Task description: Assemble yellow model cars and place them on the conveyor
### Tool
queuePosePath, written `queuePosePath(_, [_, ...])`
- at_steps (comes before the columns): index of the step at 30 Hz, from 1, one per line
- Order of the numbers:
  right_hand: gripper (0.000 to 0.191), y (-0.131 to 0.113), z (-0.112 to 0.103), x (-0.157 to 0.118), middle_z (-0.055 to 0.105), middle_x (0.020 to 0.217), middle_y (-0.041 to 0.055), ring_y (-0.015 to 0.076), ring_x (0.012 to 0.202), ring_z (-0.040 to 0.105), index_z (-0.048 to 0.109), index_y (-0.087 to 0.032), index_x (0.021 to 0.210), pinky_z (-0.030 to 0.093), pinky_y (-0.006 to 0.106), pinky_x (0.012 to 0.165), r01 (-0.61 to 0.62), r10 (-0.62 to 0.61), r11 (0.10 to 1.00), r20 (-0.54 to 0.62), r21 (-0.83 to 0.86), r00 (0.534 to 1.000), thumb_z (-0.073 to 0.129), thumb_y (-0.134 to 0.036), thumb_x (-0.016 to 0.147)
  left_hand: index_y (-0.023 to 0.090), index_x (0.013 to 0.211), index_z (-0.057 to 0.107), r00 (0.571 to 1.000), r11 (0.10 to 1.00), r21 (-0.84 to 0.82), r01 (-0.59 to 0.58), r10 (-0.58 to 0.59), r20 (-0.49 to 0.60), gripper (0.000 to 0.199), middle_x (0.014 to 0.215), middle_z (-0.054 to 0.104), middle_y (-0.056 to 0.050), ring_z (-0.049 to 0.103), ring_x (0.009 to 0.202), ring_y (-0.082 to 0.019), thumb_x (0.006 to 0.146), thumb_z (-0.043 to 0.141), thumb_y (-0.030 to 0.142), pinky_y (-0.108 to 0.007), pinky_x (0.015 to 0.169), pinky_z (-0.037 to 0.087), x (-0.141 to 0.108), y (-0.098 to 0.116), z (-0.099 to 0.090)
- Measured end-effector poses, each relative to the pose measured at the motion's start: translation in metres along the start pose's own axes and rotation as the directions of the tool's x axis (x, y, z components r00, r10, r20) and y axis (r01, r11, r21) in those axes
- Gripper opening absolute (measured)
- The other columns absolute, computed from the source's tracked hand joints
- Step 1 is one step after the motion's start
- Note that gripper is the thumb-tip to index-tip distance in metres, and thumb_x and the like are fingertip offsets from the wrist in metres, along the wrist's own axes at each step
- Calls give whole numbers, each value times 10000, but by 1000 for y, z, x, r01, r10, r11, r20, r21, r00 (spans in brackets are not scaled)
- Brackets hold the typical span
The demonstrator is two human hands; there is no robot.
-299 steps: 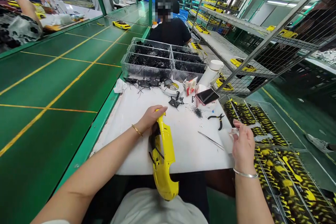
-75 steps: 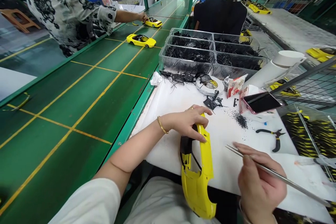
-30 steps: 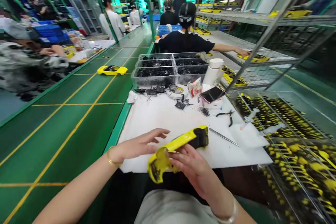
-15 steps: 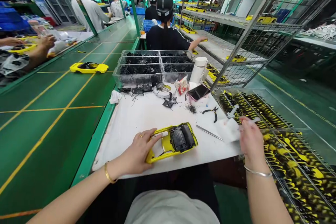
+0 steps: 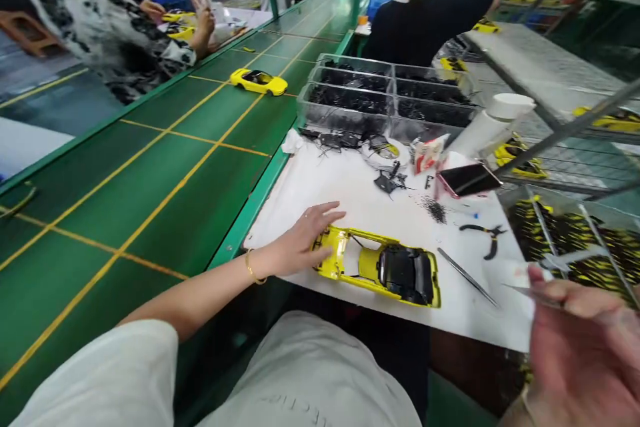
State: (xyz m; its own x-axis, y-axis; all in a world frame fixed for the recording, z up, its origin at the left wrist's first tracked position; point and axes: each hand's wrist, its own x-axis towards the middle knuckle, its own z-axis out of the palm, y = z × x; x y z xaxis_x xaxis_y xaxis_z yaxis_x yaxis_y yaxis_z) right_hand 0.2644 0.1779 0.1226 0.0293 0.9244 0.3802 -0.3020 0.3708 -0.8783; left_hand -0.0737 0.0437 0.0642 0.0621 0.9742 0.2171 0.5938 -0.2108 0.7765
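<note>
Lying on the worktop [image 5: 320,187], the yellow car shell [image 5: 367,278] ran sideways, its long axis pointing right from the left hand [image 5: 303,241]; that nearer hand touched its left end, fingers spread apart; the right hand [image 5: 585,353] stayed well right, its grip impossible to tell.

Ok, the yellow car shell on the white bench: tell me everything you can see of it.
The glossy yellow model car shell lies flat on the white work surface, lengthwise across the view. Its hollow side seems to face up, with a black block filling one end and openings toward the other. The left hand touches that other end.
</note>
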Motion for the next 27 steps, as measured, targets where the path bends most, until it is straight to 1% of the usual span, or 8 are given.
queuePosePath(2, [84,1,47,-18,412,608,-20,176,622,443,702,-262,826,462,432,814,-133,99,982,236,131,967,681,-270,745,184,1158,567,959,968,-198,152,-193,-209,375,1351,523,-141,457,1306,-253,1004,321,422,-448,1139,337,-8,-10,4])
queuePosePath(3, [141,6,67,-25,414,614,-16,173,629,438,685,-251,799,457,424,802,-224,152,960,360,169,921,672,-390,780,177,1038,585,916,936,-283,210,-290,-279,390,1230,582,-126,520,1214,-240,1016,280,419,-431,1100,381,-11,-15,8])
queuePosePath(5, [473,22,97,-35,416,623,0,182,653,437,629,-232,691,443,430,800,-397,230,901,581,177,781,545,-679,820,170,984,572,858,887,-376,270,-398,-324,387,1082,614,-101,574,1070,-226,1013,307,450,-405,1003,450,-16,-23,17])
queuePosePath(7, [604,40,112,-40,406,607,8,189,655,425,576,-223,608,420,448,827,-499,285,857,687,130,669,416,-749,859,164,1113,548,880,904,-351,243,-358,-311,365,1087,600,-98,569,1013,-214,998,379,466,-377,919,483,-19,-26,25])
queuePosePath(8, [584,49,114,-42,385,586,6,185,641,411,551,-219,578,406,442,829,-528,314,842,696,109,645,414,-691,894,166,1179,527,906,927,-316,201,-298,-300,369,1113,586,-103,559,1002,-209,992,407,460,-362,887,492,-21,-26,27])
queuePosePath(11, [407,64,113,-48,372,567,-3,175,629,400,567,-216,614,370,403,814,-548,396,833,613,73,684,486,-486,907,175,1251,503,949,972,-225,66,-131,-287,357,1151,553,-114,532,979,-196,992,437,411,-335,846,503,-24,-25,28])
queuePosePath(15, [306,66,107,-55,392,554,-13,176,633,419,642,-227,742,352,396,830,-543,442,839,539,34,717,518,-475,869,175,1269,489,951,979,-200,-29,-34,-306,324,1147,547,-113,527,985,-189,990,457,335,-327,848,503,-25,-27,26])
queuePosePath(27, [276,70,106,-58,432,606,-10,185,683,430,633,-232,774,334,406,876,-519,445,855,529,-10,723,522,-457,890,189,1268,480,949,978,-200,-52,-14,-316,312,1151,557,-116,536,1019,-206,984,453,314,-355,865,506,-25,-28,28])
